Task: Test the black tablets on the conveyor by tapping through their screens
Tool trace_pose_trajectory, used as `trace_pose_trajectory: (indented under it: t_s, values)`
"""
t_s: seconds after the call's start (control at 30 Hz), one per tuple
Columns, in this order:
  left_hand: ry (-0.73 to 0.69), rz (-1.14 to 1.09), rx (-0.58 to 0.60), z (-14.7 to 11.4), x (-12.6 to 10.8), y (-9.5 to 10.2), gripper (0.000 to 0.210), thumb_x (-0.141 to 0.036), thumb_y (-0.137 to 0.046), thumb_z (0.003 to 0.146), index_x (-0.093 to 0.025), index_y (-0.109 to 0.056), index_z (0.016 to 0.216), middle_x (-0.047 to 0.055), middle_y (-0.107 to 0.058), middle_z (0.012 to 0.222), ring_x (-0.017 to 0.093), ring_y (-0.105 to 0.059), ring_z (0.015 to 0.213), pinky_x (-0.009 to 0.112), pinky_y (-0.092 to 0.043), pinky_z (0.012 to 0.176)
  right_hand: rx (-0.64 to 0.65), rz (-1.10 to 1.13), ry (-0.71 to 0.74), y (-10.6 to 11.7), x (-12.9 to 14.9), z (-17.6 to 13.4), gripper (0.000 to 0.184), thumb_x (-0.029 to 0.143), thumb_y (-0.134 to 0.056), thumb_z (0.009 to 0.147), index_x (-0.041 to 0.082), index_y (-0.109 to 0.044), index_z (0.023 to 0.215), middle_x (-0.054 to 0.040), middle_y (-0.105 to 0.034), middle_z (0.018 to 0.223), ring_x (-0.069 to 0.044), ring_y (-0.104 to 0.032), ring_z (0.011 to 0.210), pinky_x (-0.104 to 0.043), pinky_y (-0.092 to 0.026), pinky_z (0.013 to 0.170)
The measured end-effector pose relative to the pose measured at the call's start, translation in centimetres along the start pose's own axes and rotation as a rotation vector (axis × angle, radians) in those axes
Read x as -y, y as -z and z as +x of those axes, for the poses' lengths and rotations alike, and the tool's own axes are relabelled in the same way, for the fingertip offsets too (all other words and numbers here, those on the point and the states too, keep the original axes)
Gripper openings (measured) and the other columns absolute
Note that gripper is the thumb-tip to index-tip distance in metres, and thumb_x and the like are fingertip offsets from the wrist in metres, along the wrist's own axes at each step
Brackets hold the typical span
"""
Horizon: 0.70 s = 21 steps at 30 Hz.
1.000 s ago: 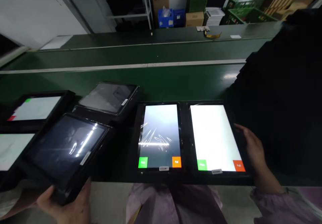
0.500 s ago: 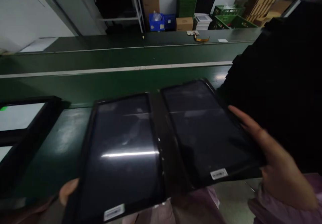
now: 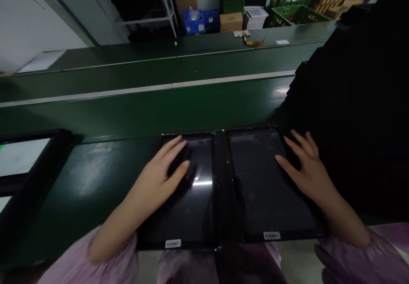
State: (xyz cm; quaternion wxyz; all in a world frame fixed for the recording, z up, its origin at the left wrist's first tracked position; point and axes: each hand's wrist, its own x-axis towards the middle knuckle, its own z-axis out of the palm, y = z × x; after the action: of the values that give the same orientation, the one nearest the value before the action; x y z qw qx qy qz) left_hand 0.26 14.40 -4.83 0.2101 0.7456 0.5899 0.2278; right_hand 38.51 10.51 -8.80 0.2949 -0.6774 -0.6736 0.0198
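The left tablet [image 3: 188, 220] and the right tablet [image 3: 271, 203] lie side by side, screens dark, at the near edge of the green tabletop [image 3: 92, 177]. Each bears a white label at its near edge, the left label [image 3: 173, 243] and the right label [image 3: 272, 236], with barcode-like marks too small to read. The left hand [image 3: 159, 173] is over the left tablet, the right hand [image 3: 306, 171] over the right tablet's outer edge; both hands' fingers are spread apart, contact unclear.
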Motion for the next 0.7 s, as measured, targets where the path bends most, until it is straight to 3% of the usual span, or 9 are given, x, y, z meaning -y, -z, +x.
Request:
trace_pose_trajectory:
  t_s: [0.13, 0.23, 0.5, 0.6, 0.7]
  values:
    - [-0.101, 0.245, 0.165, 6.5, -3.5, -3.6, 0.071, -0.047, -0.049, 0.097, -0.005, -0.053, 0.155, 0.019, -0.045, 0.168, 0.032, -0.042, 0.157, 0.051, -0.031, 0.131, -0.067, 0.016, 0.005, -1.1, 0.3, 2.3, 0.057, 0.07, -0.062, 0.095, 0.028, -0.072, 0.132, -0.0119, -0.06, 0.156, -0.044, -0.038, 0.157, -0.077, -0.034, 0.124]
    - [-0.103, 0.371, 0.175, 8.2, -4.8, -4.8, 0.068, -0.039, -0.05, 0.099, 0.001, -0.052, 0.154, 0.023, -0.051, 0.163, 0.033, -0.047, 0.154, 0.048, -0.033, 0.13, -0.119, 0.003, -0.002, -1.1, 0.6, 2.2, 0.052, 0.069, -0.062, 0.095, 0.028, -0.074, 0.124, -0.0118, -0.065, 0.148, -0.043, -0.044, 0.154, -0.075, -0.036, 0.123]
    - [-0.068, 0.394, 0.083, 8.8, -5.1, -5.2, 0.057, -0.028, -0.05, 0.095, -0.009, -0.064, 0.146, 0.015, -0.07, 0.146, 0.032, -0.064, 0.139, 0.044, -0.053, 0.114, -0.153, -0.002, 0.02, -0.7, 1.5, 2.4, 0.049, 0.07, -0.061, 0.095, 0.027, -0.078, 0.113, -0.012, -0.064, 0.151, -0.042, -0.045, 0.153, -0.073, -0.041, 0.12]
    - [-0.071, 0.261, 0.12, 8.4, -4.7, -4.1, 0.061, -0.033, -0.05, 0.097, -0.012, -0.058, 0.153, 0.013, -0.066, 0.152, 0.031, -0.058, 0.145, 0.047, -0.047, 0.121, -0.151, 0.082, -0.033, -0.6, 1.4, 2.4, 0.054, 0.073, -0.061, 0.093, 0.027, -0.079, 0.114, -0.0125, -0.065, 0.15, -0.041, -0.05, 0.151, -0.07, -0.042, 0.121]
    - [-0.057, 0.007, 0.096, 5.6, -2.1, -1.5, 0.068, -0.049, -0.05, 0.099, -0.021, -0.049, 0.161, 0.007, -0.06, 0.159, 0.03, -0.05, 0.152, 0.053, -0.039, 0.127, -0.102, 0.265, -0.156, 0.0, 1.1, 0.8, 0.053, 0.07, -0.061, 0.095, 0.031, -0.076, 0.127, -0.0089, -0.067, 0.15, -0.035, -0.059, 0.144, -0.06, -0.048, 0.121]
